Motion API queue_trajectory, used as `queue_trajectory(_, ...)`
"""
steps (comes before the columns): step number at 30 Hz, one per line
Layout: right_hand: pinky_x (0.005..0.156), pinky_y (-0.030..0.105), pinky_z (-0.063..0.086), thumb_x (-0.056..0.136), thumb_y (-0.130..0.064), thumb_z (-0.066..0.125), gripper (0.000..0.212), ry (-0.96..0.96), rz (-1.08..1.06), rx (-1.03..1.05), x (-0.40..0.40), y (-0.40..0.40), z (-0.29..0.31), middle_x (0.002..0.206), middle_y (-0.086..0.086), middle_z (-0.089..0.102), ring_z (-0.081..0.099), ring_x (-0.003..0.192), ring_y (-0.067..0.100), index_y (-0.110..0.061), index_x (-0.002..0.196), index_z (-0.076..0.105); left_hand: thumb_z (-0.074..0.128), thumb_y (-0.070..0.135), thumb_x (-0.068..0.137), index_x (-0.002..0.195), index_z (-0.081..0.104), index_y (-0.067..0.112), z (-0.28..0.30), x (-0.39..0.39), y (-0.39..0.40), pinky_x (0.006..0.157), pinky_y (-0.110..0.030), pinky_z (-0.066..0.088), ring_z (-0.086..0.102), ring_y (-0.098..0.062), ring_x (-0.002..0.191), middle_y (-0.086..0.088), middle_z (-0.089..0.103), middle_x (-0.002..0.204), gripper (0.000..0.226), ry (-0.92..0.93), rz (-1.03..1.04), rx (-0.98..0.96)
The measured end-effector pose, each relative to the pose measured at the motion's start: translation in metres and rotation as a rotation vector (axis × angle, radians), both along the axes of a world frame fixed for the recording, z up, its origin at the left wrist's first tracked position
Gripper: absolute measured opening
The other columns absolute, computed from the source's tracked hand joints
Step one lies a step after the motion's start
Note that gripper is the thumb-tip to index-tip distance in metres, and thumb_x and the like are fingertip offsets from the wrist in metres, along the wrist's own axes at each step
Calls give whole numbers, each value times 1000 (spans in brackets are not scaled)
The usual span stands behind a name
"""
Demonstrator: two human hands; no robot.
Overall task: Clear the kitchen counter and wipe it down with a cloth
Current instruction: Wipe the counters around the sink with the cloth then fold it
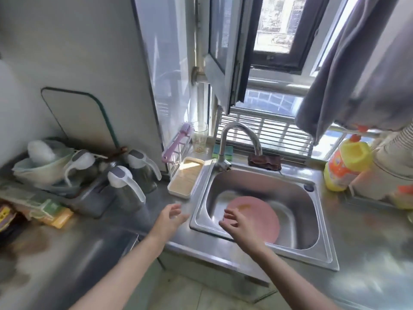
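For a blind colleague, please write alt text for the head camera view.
Two empty, open hands, the left hand and the right hand, reach over a steel sink holding a pink plate. A brown cloth lies behind the faucet, and a yellow bottle stands on the right.

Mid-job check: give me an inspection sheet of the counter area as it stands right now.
Surface: steel counter, stained and smeared at the left.
Job's things: dark brown cloth lies crumpled behind the sink, untouched; pink plate sits in the basin.
Clutter: three dispenser bottles, bowls, packets at left; beige tray, glass, purple brush by the tap; yellow detergent bottle at right.
Hands: left hand over the counter edge, right hand over the basin; both hold nothing.
Cables: nothing seen.
Surroundings: window open, grey curtain at right.
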State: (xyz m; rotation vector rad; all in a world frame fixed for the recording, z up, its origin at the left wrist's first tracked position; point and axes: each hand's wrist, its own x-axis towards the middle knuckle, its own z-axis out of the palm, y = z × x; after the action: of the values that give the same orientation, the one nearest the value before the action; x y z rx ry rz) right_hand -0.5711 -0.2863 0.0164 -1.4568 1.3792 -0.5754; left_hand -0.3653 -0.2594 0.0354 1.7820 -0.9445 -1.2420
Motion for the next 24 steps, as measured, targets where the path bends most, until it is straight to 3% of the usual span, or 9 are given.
queue_trajectory(2, 68, 8, 46, 87, -22, 63, 40, 21, -56, -8, -29, -16, -4, 119, 5, 57, 55, 96, 10, -12, 124, 51, 64, 15, 83, 124, 46, 7, -3, -22, -19, 86, -31, 38, 49, -17, 104, -8, 52, 118, 46, 17, -18, 22)
queue_trajectory(5, 61, 7, 41, 88, -18, 62, 32, 14, -103, 9, -73, -41, -8, 110, 2, 59, 55, 89, 8, -12, 118, 54, 71, 18, 76, 126, 44, 5, -5, -55, -50, 81, -31, 38, 49, -19, 103, -11, 51, 119, 59, 44, 6, 29)
queue_trajectory(12, 60, 10, 41, 86, -13, 62, 28, 35, -180, 57, -164, -108, -25, 103, 6, 61, 56, 81, 6, -10, 113, 55, 65, 17, 82, 124, 47, 8, -18, -126, -115, 88, -35, 43, 51, -21, 107, -7, 54, 114, 46, 14, -46, 51)
queue_trajectory(18, 55, 6, 41, 88, -14, 61, 26, 43, -205, 120, -198, -148, -46, 102, 4, 60, 56, 80, 4, -12, 113, 54, 70, 25, 77, 113, 50, 18, -42, -168, -155, 80, -33, 44, 55, -21, 104, -6, 56, 113, 42, 28, -98, 129)
queue_trajectory(24, 63, 6, 43, 88, -17, 60, 26, 76, -246, 157, -208, -172, -66, 102, 0, 59, 56, 87, 6, -13, 114, 54, 65, 14, 82, 107, 50, 16, -67, -192, -195, 69, -27, 45, 55, -19, 98, -9, 55, 112, 29, 26, -156, 161)
